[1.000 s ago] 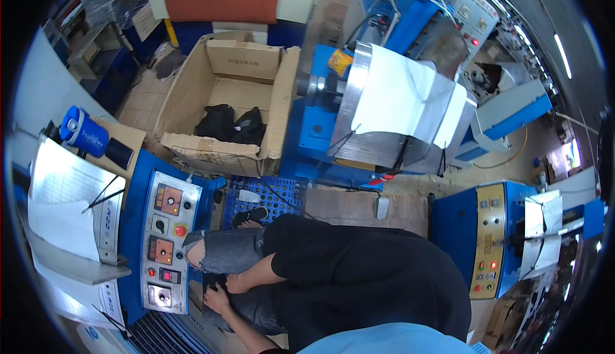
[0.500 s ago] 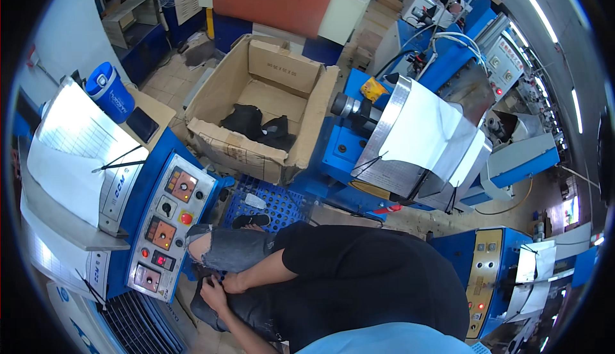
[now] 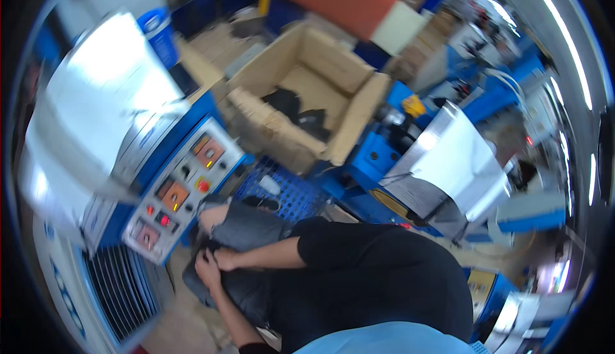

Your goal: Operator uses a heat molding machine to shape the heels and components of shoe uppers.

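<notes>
My left hand and my right hand meet over my lap, close to the knees of my ripped grey jeans. Both sets of fingers are bent and closed around a small dark piece; blur and the fingers hide what kind of thing it is. The right forearm crosses from the black sleeve, and the left one rises from the lower edge. Beyond the knees stands an open cardboard box with several black pieces lying at its bottom.
A blue machine's control panel with knobs and a red button is left of my knees. A blue perforated mat lies by my foot. Another blue machine with white sheets stands right of the box. A blue jug sits far left.
The view has swung and blurred, so the box and machines sit further right in the picture. My hands stay together at my lap, the fingers still closed.
</notes>
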`<state>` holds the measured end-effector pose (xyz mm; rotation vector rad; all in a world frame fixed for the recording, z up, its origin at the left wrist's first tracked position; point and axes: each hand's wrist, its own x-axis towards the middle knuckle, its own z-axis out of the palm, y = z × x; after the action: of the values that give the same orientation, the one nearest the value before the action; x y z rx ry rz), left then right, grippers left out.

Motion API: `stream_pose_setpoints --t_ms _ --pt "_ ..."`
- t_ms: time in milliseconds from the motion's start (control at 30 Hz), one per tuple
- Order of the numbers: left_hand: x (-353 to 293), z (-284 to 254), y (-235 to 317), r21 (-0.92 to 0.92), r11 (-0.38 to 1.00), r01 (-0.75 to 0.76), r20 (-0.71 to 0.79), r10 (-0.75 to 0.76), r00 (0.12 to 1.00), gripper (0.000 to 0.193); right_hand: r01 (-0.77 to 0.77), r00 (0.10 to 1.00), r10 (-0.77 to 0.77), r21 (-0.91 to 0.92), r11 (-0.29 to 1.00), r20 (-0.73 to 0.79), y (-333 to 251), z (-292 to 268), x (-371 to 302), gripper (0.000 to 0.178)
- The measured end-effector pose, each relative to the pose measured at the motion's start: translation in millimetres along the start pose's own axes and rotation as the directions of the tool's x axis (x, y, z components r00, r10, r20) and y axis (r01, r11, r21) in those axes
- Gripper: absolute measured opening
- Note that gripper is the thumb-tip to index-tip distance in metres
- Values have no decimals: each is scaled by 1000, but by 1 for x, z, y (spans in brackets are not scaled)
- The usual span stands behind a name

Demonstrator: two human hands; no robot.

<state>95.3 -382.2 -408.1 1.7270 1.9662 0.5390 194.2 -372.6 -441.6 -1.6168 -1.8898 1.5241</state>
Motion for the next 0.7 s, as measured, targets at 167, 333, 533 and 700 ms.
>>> stream_pose_setpoints --t_ms 167,333,533,700 --pt "4 -4 20 -29 999 -30 -68 28 997 22 76 996 -74 -46 996 53 22 8 4 29" --pt "-3 -5 8 13 1000 21 -94 -19 995 18 34 985 -20 -84 996 169 2 -8 -9 32" --pt "1 0 11 46 999 10 -40 -8 999 18 -48 973 68 -94 994 222 -3 -18 -10 34" --pt "-3 -6 13 5 999 40 -25 -40 999 22 -51 966 72 -90 995 248 -11 -22 -14 34"
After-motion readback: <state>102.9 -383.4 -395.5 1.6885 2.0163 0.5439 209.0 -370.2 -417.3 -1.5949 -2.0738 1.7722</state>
